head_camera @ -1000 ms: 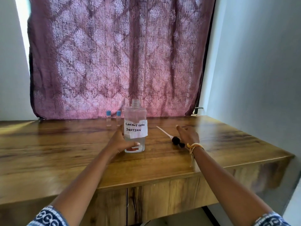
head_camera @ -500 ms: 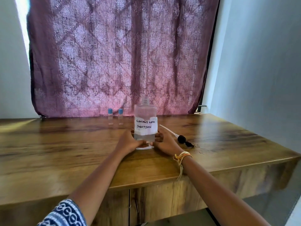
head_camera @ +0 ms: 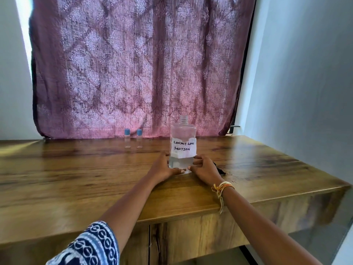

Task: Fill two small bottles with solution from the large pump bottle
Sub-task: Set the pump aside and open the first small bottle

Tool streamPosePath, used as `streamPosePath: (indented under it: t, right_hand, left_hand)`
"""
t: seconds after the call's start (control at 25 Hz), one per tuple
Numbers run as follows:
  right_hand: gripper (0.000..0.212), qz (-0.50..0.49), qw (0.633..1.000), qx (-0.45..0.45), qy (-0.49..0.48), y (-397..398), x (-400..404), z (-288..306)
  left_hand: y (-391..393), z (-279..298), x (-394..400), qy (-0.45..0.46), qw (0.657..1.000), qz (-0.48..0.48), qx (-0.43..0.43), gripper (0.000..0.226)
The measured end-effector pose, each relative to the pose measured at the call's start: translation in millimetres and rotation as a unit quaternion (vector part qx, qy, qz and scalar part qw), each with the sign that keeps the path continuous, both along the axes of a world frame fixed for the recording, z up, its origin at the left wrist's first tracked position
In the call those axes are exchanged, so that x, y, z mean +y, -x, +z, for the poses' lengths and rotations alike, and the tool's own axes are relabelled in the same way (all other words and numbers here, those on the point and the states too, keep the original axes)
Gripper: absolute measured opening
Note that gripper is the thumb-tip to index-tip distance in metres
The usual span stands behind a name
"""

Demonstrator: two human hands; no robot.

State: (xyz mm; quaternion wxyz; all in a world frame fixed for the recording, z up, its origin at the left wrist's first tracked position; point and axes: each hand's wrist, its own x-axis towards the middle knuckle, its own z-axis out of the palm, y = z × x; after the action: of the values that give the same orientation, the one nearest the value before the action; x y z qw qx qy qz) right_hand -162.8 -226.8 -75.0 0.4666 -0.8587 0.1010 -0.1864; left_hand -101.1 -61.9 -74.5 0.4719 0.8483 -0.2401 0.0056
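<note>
I see the large bottle, labelled "CONTACT LENS SOLUTION", upright at frame centre on the wooden table, neck uncapped. Left hand and right hand both wrap its base, fingers curled round it. Two small blue-capped bottles stand upper left of it, near the curtain; I can't tell their fill level. The black pump head is mostly hidden behind the right hand.

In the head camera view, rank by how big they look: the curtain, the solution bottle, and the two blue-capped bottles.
1. curtain, by far the largest.
2. large bottle, held by both hands.
3. left small bottle and right small bottle: they look alike, so no ranking; both stand farther back.
</note>
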Motion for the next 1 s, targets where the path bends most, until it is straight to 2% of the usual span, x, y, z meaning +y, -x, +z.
streamPosePath:
  t: [0.12, 0.24, 0.36, 0.48, 0.6, 0.68, 0.8, 0.92, 1.0]
  right_hand:
    - [0.021, -0.085, 0.989, -0.106, -0.051, 21, 29, 5]
    - [0.011, 0.002, 0.986, -0.168, -0.004, 32, 70, 10]
    - [0.010, 0.097, 0.983, -0.139, 0.069, 4, 111, 11]
    - [0.035, 0.122, 0.987, -0.043, 0.094, -50, 139, 12]
    - [0.056, 0.085, 0.993, 0.026, 0.079, -122, 151, 10]
    - [0.059, 0.040, 0.998, 0.025, 0.044, -173, 156, 12]
    - [0.063, -0.008, 0.997, 0.015, 0.074, -227, 158, 16]
    - [0.059, -0.033, 0.998, 0.029, 0.037, -256, 157, 15]
    - [0.047, -0.047, 0.997, 0.024, 0.051, -262, 155, 13]
  left_hand:
    - [-1, 2, 27, -0.036, 0.999, 0.020, 0.000, 0.068]
    - [-12, 10, 65, -0.045, 0.995, 0.084, -0.033, 0.035]
    - [-33, 11, 94, -0.060, 0.988, 0.121, -0.073, 0.024]
    - [-61, 7, 112, -0.058, 0.983, 0.164, -0.063, 0.025]
    - [-99, -4, 127, -0.074, 0.980, 0.176, -0.052, 0.031]
    - [-119, -13, 132, -0.069, 0.978, 0.184, -0.064, 0.031]
    - [-137, -22, 133, -0.050, 0.977, 0.193, -0.078, 0.028]
    - [-142, -28, 133, -0.044, 0.977, 0.193, -0.079, 0.027]
    - [-143, -28, 134, -0.042, 0.977, 0.194, -0.082, 0.026]
